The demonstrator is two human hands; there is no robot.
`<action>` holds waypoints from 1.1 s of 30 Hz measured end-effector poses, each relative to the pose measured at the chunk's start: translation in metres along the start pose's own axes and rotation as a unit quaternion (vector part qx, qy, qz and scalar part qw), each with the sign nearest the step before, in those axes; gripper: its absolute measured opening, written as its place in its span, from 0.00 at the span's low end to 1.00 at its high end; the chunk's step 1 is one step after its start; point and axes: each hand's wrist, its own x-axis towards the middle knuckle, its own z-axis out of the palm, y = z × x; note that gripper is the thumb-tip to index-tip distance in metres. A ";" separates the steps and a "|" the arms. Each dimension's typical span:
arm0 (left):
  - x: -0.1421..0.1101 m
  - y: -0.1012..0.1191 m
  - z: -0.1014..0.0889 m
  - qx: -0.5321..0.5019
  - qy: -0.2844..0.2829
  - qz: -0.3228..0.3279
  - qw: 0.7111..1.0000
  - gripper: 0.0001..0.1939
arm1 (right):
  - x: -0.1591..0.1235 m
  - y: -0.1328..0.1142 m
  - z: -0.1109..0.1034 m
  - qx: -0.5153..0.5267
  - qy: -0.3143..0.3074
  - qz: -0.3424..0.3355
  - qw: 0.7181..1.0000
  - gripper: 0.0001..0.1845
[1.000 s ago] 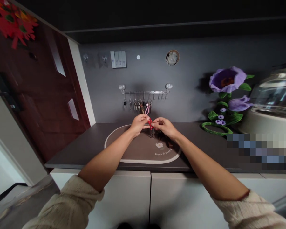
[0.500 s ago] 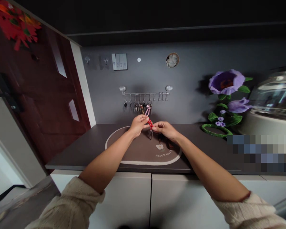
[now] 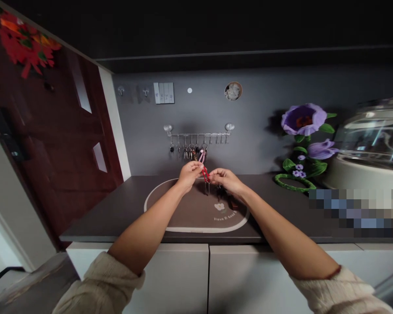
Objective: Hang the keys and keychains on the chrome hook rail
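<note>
Above the brown mat point(image 3: 183, 218), my left hand point(image 3: 190, 174) pinches the upper part of a red cord point(image 3: 205, 174). My right hand point(image 3: 225, 179) closes its fingertips at the cord's right side, lower down. From the cord hang keys point(image 3: 207, 188), dangling between and just below my hands. A pink loop point(image 3: 202, 155) shows right above my left fingertips; whether it joins the red cord I cannot tell. Behind, several key rings with keys point(image 3: 186, 151) hang on a clear hook rail point(image 3: 199, 134) on the wall.
More dark items, partly hidden by my right hand, lie on the mat. A purple flower decoration point(image 3: 304, 120) with a green ring base stands to the right, beside a clear-domed appliance point(image 3: 373, 148). A dark red door point(image 3: 59, 131) is at left; a dark cabinet point(image 3: 216, 26) overhangs the counter.
The view has tilted up slightly, so the scene sits lower. Both hands keep hold of the red cord; it now appears more spread between the fingers, and the keys hang apart.
</note>
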 end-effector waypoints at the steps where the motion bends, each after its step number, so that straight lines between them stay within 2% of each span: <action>1: 0.000 0.000 0.001 -0.003 -0.001 0.005 1.000 0.13 | 0.001 0.000 0.001 0.013 -0.002 0.002 1.000 0.12; 8: 0.004 -0.002 0.000 -0.009 0.015 0.034 0.999 0.14 | 0.005 -0.008 0.013 0.055 0.006 0.009 0.998 0.12; 14: 0.007 -0.001 -0.003 0.000 0.039 0.058 0.998 0.13 | 0.013 -0.019 0.018 -0.013 0.036 -0.061 0.997 0.11; 19: 0.008 0.000 -0.005 0.037 0.046 0.086 0.995 0.13 | 0.020 -0.028 0.019 -0.047 0.068 -0.052 0.995 0.10; 24: 0.010 0.001 -0.005 0.038 0.055 0.091 0.994 0.13 | 0.027 -0.035 0.018 -0.048 0.044 -0.016 0.998 0.11; 33: 0.011 -0.001 -0.008 0.043 0.048 0.078 0.995 0.15 | 0.039 -0.033 0.006 -0.121 0.034 -0.063 0.990 0.11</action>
